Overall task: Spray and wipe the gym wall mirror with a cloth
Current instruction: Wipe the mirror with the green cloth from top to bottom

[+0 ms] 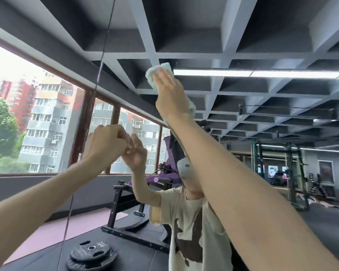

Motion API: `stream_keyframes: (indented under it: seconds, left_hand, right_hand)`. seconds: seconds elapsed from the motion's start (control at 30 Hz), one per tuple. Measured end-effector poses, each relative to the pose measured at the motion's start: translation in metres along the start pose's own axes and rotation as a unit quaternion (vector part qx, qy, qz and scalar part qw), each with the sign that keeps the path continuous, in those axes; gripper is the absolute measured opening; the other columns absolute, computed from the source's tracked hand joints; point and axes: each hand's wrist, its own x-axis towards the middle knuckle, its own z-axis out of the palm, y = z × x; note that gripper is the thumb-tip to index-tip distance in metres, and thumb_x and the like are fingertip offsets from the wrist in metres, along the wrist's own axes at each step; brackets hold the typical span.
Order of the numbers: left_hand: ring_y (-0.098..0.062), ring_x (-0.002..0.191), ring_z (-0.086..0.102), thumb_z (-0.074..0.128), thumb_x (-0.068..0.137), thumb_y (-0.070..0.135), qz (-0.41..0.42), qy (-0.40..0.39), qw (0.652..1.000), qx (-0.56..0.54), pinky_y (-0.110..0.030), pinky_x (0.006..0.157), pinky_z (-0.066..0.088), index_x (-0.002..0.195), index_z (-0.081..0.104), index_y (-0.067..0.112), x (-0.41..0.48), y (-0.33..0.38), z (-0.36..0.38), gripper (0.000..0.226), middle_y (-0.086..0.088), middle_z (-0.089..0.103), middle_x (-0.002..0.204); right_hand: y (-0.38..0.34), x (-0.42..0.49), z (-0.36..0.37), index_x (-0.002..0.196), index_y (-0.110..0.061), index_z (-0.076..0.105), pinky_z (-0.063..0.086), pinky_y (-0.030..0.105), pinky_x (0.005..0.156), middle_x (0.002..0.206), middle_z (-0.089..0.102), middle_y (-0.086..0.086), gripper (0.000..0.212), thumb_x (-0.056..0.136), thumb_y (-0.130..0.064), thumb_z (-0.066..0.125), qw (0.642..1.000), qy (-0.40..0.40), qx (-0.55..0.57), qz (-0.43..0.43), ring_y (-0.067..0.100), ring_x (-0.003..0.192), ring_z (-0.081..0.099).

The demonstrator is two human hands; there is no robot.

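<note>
Nearest the camera, my right forearm (243, 192) is crossing the frame from the lower right and covering most of the reflected person's head and shoulder. My left forearm (37, 204) is entering from the lower left. The left hand (106, 141) is curling its fingers into a loose fist with nothing showing inside, its knuckles just at the glass, where they are meeting their own reflection. Higher up, the right hand (170, 90) is lying flat with straight fingers, pressing the pale green-and-white cloth (160, 72) against the mirror (262, 106). The cloth is sitting high on the glass, and palm and wrist are hiding its lower part.

A thin dark line (100, 65) is running down the left side; I cannot tell whether it is a seam or a cable.

In reflection, stacked weight plates (92, 255) are lying at the bottom edge, partly cut off. Behind them a black bench frame (125, 208) is standing, and a purple machine (164, 169) is showing partly behind my arm. Windows (37, 114) are filling the left side. A ceiling light strip (243, 73) is running right from the cloth. Farthest off, a dark rack (282, 163) is appearing blurred.
</note>
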Motion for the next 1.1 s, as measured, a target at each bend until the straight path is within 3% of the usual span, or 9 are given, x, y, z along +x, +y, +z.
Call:
stream_keyframes:
  seconds: [0.2, 0.33, 0.43, 0.57, 0.63, 0.8, 0.87, 1.0, 1.1]
  left_hand:
    - [-0.026, 0.081, 0.055, 0.053, 0.073, 0.0, -0.027, -0.007, 0.999, 0.029, -0.033, 0.068, 0.042, 0.062, 0.062, 0.023, -0.006, -0.007, -0.011, 0.028, 0.003, 0.06, 0.073]
    - [-0.023, 0.078, 0.053, 0.048, 0.072, -0.005, -0.018, 0.005, 0.999, 0.035, -0.031, 0.068, 0.04, 0.063, 0.064, 0.02, -0.008, 0.003, -0.025, 0.031, 0.008, 0.057, 0.069]
    - [-0.02, 0.077, 0.054, 0.047, 0.071, -0.006, -0.016, 0.014, 0.998, 0.051, -0.029, 0.066, 0.039, 0.063, 0.065, 0.019, -0.01, 0.004, -0.034, 0.031, 0.007, 0.06, 0.071]
    - [-0.012, 0.062, 0.05, 0.048, 0.074, -0.006, -0.037, 0.02, 0.997, 0.059, -0.026, 0.06, 0.037, 0.059, 0.064, 0.02, -0.01, -0.001, -0.046, 0.033, 0.007, 0.059, 0.068]
    - [-0.013, 0.063, 0.051, 0.049, 0.076, -0.005, -0.059, 0.018, 0.996, 0.059, -0.025, 0.056, 0.036, 0.057, 0.062, 0.023, -0.009, -0.005, -0.053, 0.035, 0.006, 0.058, 0.069]
    - [-0.023, 0.074, 0.059, 0.046, 0.072, -0.006, -0.071, 0.005, 0.997, 0.04, -0.029, 0.064, 0.044, 0.053, 0.062, 0.023, -0.01, -0.011, -0.059, 0.038, -0.002, 0.068, 0.079]
    - [-0.023, 0.077, 0.06, 0.044, 0.07, -0.006, -0.073, -0.006, 0.997, 0.034, -0.032, 0.067, 0.048, 0.053, 0.062, 0.024, -0.013, -0.008, -0.06, 0.038, -0.003, 0.068, 0.081]
    - [-0.023, 0.075, 0.056, 0.046, 0.068, -0.007, -0.079, 0.011, 0.996, 0.042, -0.034, 0.074, 0.048, 0.051, 0.061, 0.023, -0.021, -0.001, -0.065, 0.037, -0.002, 0.064, 0.082]
    - [-0.021, 0.08, 0.052, 0.048, 0.07, -0.007, -0.071, 0.028, 0.993, 0.092, -0.04, 0.095, 0.04, 0.056, 0.065, 0.02, -0.027, 0.001, -0.07, 0.035, -0.001, 0.066, 0.078]
  right_hand:
    - [-0.051, -0.017, 0.019, 0.153, -0.02, 0.018, 0.0, 0.019, 0.113, 0.16, 0.012, -0.006, 0.072, 0.09, 0.012, 0.032, 0.97, -0.128, 0.019, -0.207, 0.009, 0.147, 0.007]
    - [-0.042, 0.005, 0.01, 0.151, -0.02, 0.023, 0.004, 0.023, 0.115, 0.158, 0.019, -0.006, 0.069, 0.092, 0.012, 0.034, 0.985, -0.091, 0.046, -0.141, 0.011, 0.145, 0.017]
    - [-0.048, 0.019, 0.01, 0.153, -0.014, 0.014, -0.003, 0.026, 0.117, 0.16, 0.012, 0.001, 0.061, 0.097, 0.005, 0.029, 0.994, -0.039, 0.013, -0.098, 0.016, 0.147, 0.006]
    - [-0.081, -0.028, 0.033, 0.148, -0.019, 0.032, 0.012, 0.017, 0.112, 0.157, 0.024, -0.006, 0.05, 0.101, -0.004, 0.037, 0.955, -0.151, 0.077, -0.244, 0.01, 0.144, 0.02]
    - [-0.08, -0.031, 0.035, 0.149, -0.023, 0.028, 0.013, 0.021, 0.114, 0.157, 0.02, -0.01, 0.053, 0.1, -0.007, 0.041, 0.939, -0.173, 0.073, -0.289, 0.008, 0.145, 0.017]
    - [-0.063, 0.027, 0.029, 0.153, -0.017, 0.013, 0.0, 0.031, 0.12, 0.16, 0.01, -0.002, 0.074, 0.087, 0.015, 0.026, 0.988, -0.09, 0.019, -0.125, 0.016, 0.148, 0.004]
    - [-0.08, 0.005, 0.03, 0.152, -0.015, 0.016, 0.001, 0.029, 0.12, 0.16, 0.011, 0.0, 0.068, 0.091, 0.011, 0.024, 0.985, -0.089, 0.048, -0.139, 0.016, 0.148, 0.005]
    - [-0.102, -0.069, 0.035, 0.148, -0.019, 0.033, 0.02, 0.013, 0.107, 0.154, 0.029, -0.007, 0.053, 0.099, 0.002, 0.032, 0.94, -0.168, 0.111, -0.276, 0.01, 0.142, 0.025]
    - [-0.076, -0.039, 0.03, 0.147, -0.018, 0.034, 0.023, 0.022, 0.112, 0.155, 0.028, -0.003, 0.056, 0.096, 0.003, 0.037, 0.957, -0.18, 0.127, -0.19, 0.016, 0.143, 0.025]
